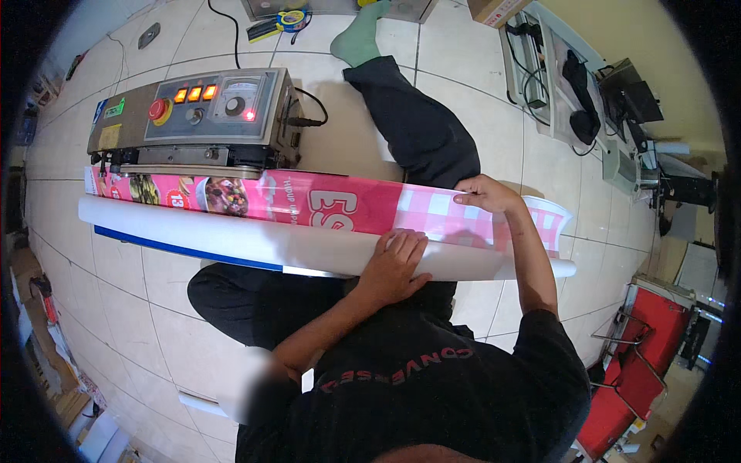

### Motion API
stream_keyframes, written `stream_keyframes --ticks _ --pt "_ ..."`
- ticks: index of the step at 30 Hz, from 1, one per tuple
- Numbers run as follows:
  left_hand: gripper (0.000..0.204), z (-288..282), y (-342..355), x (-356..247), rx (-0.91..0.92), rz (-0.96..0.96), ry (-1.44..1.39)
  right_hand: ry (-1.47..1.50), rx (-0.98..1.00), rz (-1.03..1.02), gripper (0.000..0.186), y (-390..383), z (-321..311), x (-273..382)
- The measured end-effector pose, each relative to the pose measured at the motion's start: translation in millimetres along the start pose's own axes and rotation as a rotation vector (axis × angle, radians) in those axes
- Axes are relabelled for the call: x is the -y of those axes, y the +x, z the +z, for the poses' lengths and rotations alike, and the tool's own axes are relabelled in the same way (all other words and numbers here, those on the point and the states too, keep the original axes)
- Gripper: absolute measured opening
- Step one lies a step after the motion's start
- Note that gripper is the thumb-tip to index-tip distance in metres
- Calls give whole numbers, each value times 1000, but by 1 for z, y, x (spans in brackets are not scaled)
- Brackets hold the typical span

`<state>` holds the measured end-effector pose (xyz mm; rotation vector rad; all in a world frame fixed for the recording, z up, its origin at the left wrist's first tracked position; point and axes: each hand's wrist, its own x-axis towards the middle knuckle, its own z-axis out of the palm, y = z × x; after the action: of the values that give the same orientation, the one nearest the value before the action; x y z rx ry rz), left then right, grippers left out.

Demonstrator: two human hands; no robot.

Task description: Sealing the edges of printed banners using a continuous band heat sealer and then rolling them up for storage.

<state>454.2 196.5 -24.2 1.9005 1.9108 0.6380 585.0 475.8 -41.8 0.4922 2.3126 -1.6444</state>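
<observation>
A long pink printed banner (293, 197) with food pictures and a pink-white checked end (448, 216) stretches across in front of me. Its near part is a white roll (231, 235) lying over my lap. My left hand (395, 266) is laid over this roll near its middle, fingers bent over the far side and thumb at the near side. Farther right, my right hand (488, 194) pinches the banner's far edge between thumb and fingers. At the left, that edge runs along the front of a metal sealing machine (204, 112) with lit orange switches, a red button and a dial.
A blue strip (185, 248) shows under the roll. My outstretched leg (417, 116) lies beyond the banner, right of the machine and its black cable (312, 121). Farther off are a tape measure (292, 21), a white shelf (540, 92) and a red folding chair (637, 363).
</observation>
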Motion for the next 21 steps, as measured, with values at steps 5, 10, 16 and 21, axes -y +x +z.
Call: stream_keyframes --ticks 5,10,16,21 --pt "67 -9 -1 6 16 -20 -3 -8 157 81 37 8 -11 -1" --pt "67 -13 -8 16 25 -60 32 -71 294 44 40 20 -21 -10" --pt "66 -21 -14 24 -24 -40 -3 29 246 116 41 16 -15 -4" --pt "67 -29 -17 31 23 -60 19 8 237 145 43 20 -16 -1"
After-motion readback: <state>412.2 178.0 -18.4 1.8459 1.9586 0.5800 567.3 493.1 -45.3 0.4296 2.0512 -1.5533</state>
